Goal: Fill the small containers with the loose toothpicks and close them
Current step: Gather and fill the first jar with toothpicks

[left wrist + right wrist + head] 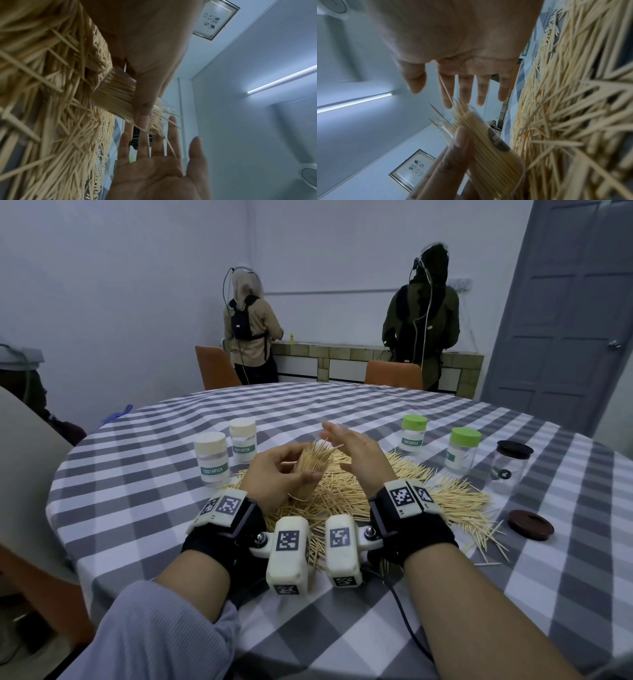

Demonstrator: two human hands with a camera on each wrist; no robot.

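From the head view, the left hand (274, 470) curls its fingers and thumb around a clear container (308, 474) crammed with toothpicks, tilted above the loose toothpick pile (394, 494) on the checked tablecloth (342, 628); the container's wall is mostly hidden by the fingers, and its base cannot be made out. The right hand (356, 453) is flat and released, fingers straight, its palm facing the bristling tips without gripping anything. Five other containers stand on the table: two with cream lids (209, 441) at the left, their green bands reading "TOOTHPICK", two with green lids (465, 436) at the right, one label partly readable and the other cut off by the pile, and one clear jar with a black lid (513, 449) whose small mark is too small to read. One dark brown lid (530, 524) lies alone near the pile's right edge. Two people (251, 323) stand at a far counter with their backs turned. From the left wrist view, the thumb covers part of the container (115, 94), showing its packed bottom end, and the right palm (159, 169) is spread open beyond it; the pile is blurred at the left. A framed sheet of writing (216, 20) is unreadable. From the right wrist view, the right hand's fingers (465, 86) hang straight above the toothpick tips, a dark oval label (498, 140) on the container is too blurred to read, and part of a "TOOTHP" band (526, 50) shows, cut off by the palm.
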